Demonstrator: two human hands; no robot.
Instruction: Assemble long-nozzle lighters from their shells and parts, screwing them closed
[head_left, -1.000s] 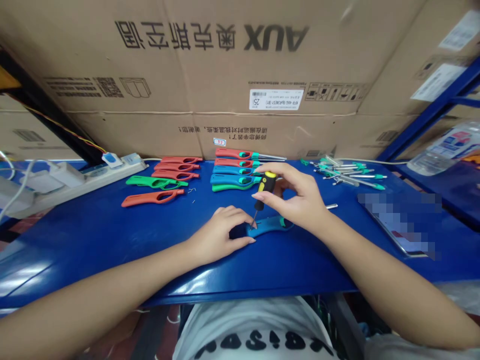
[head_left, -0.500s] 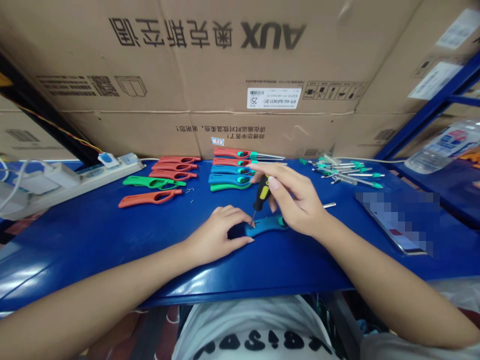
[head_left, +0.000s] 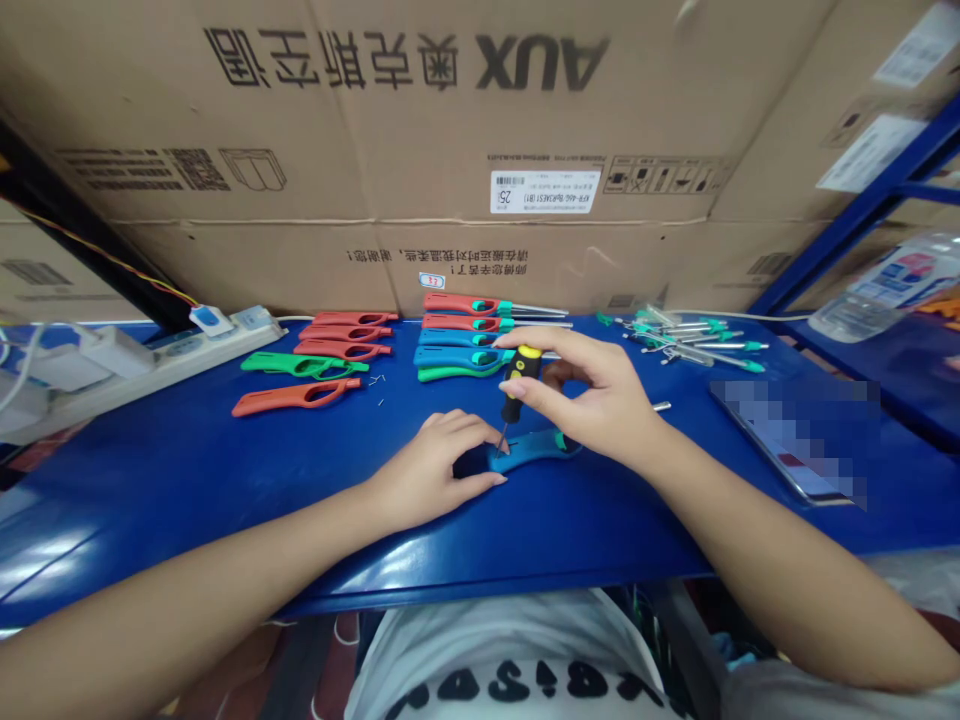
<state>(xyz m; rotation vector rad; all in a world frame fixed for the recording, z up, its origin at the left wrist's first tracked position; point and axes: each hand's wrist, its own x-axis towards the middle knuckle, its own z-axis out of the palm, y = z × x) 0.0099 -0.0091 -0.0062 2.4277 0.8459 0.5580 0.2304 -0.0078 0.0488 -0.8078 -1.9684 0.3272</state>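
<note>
A blue long-nosed lighter [head_left: 534, 448] lies on the blue tabletop in front of me, its metal tip showing past my wrist. My left hand [head_left: 439, 468] grips the near-left end of its handle between thumb and fingers. In my right hand [head_left: 592, 395] is a black and yellow screwdriver [head_left: 520, 385], held nearly upright. The thin shaft meets the handle's left end, close to my left fingertips; the tip itself is too small to make out. Part of the lighter's front is hidden beneath my right hand.
Behind my hands lies a stack of lighters [head_left: 454, 356] with nozzles. Red and green handle shells [head_left: 300, 396] are at left, near small metal bits [head_left: 377, 380]. Loose nozzles [head_left: 697, 340], a phone [head_left: 780, 440] and a bottle [head_left: 885, 290] are at right; a power strip [head_left: 180, 350] is far left.
My right fingers have shifted around the screwdriver handle, showing its yellow top, and the handle stands a little more upright. My left hand and the lighter stay in place.
</note>
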